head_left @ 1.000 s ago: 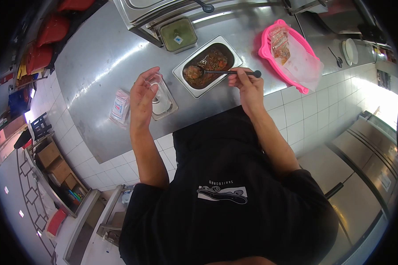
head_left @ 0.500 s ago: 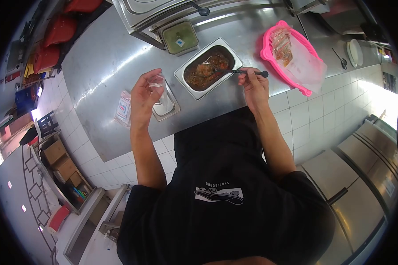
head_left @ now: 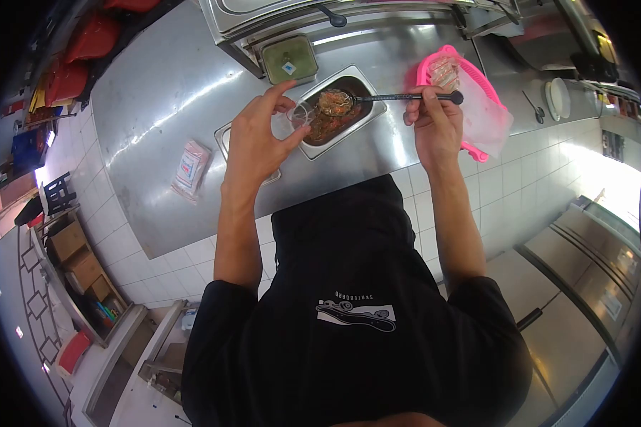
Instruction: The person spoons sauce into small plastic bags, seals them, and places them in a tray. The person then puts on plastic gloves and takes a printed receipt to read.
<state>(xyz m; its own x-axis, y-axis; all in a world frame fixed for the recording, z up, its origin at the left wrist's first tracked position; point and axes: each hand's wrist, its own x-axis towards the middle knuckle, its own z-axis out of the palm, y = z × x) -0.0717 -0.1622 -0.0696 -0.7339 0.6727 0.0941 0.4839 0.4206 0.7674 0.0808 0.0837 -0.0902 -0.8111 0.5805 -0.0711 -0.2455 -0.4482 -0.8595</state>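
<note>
My left hand holds a small clear plastic bag, its mouth spread between thumb and fingers. In my right hand is the long black handle of a ladle. The ladle's bowl is full of a chunky reddish-brown food and hangs just right of the bag's mouth. Beneath both is a deep steel food pan with more of the same food in it. A shallow steel tray or lid lies partly hidden behind my left hand.
A pink basket at the right holds filled clear bags and a translucent sheet. A green-filled square container stands behind the pan. A packet lies at left. Farther right are a dark utensil and white plates.
The ladle has risen out of the pan with food in its bowl. My left hand has brought the bag rightward over the pan, beside the ladle.
</note>
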